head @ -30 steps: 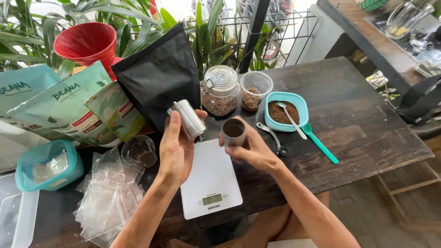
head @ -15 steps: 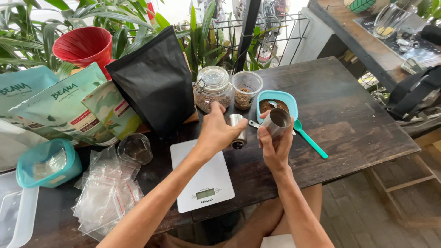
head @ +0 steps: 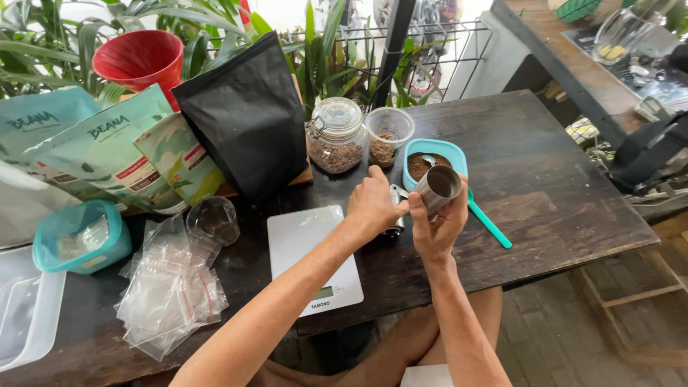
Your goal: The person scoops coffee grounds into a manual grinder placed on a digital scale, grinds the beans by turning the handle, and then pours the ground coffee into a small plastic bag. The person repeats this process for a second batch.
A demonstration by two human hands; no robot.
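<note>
Over the dark wooden surface [head: 559, 179], the right hand [head: 436, 223] is holding a small steel cup [head: 438, 188] tilted, fingers wrapped round it, just above the blue tub [head: 414, 150] of ground coffee. Beside it the left hand [head: 374, 204] is closing its fingers on a metal grinder part [head: 394, 212] — mostly hidden, so its shape is hard to tell. Near the wrists a white scale [head: 301, 251] is lying flat; a glass jar [head: 335, 136] of beans is standing behind — close to a black pouch [head: 247, 118]

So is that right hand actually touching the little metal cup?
Touching: in the head view, the right hand wraps its fingers around the metal cup, lifted beside the teal container.
</note>
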